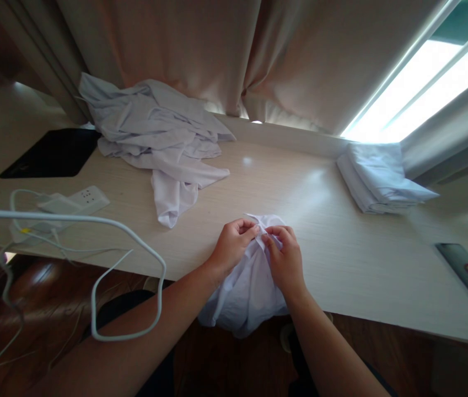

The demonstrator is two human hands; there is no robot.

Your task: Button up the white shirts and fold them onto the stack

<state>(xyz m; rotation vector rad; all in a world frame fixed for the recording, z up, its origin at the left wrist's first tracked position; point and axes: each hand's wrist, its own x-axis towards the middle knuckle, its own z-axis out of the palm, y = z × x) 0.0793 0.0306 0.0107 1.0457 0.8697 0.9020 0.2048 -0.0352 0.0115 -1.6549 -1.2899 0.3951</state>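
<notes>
Pinched gathered white cloth (250,292), draped over the near edge of a pale wood-grain surface (361,264), between closed fingertips of left hand (232,245) and right hand (285,259). Saw a rumpled white fabric heap (155,129) and folded white fabric stack (380,176) near the far edge.

Our left hand (234,243) and right hand (289,262) sit close together, thumbs (270,246) and fingers (284,232) of each pinched, while our two bare forearms (188,304) reach forward, angling inward from either side
</notes>
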